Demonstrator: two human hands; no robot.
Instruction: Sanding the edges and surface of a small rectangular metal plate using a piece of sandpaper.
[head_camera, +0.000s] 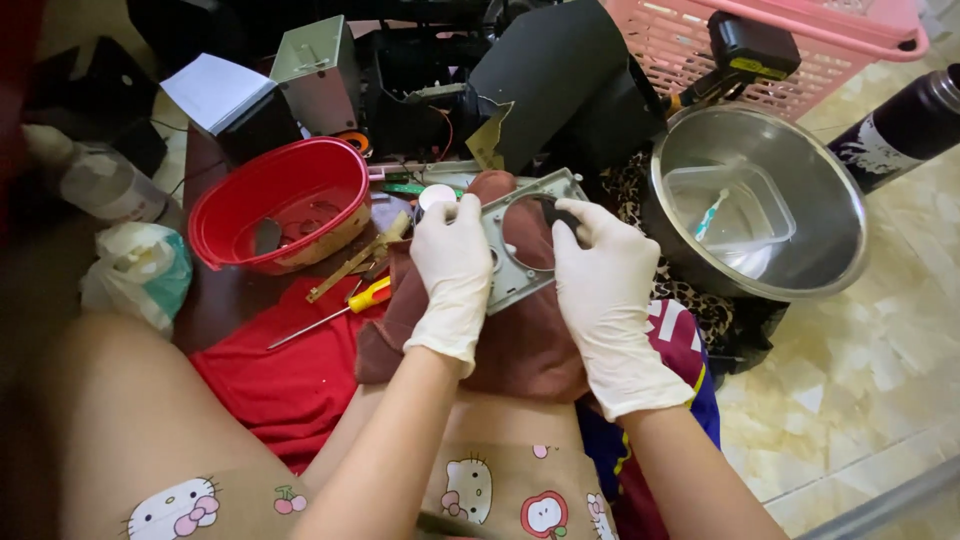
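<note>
Cluttered floor work: your left hand (452, 262) and right hand (603, 280), both gloved, each keep a closed grip on the grey metal plate (520, 240) over a brown cloth (520, 345). Its long axis runs between your grips, tilting up toward the right one. A red bowl (285, 200) sits left, a steel basin (760, 205) right.

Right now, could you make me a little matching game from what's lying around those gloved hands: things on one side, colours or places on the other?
Things:
1. bowl
2. screwdriver
3. metal plate
4. clear tub

Descriptions:
A. inside the steel basin
B. red plastic
C. yellow handle
D. held by left hand and right hand

Pairs: 1-B, 2-C, 3-D, 4-A
</note>
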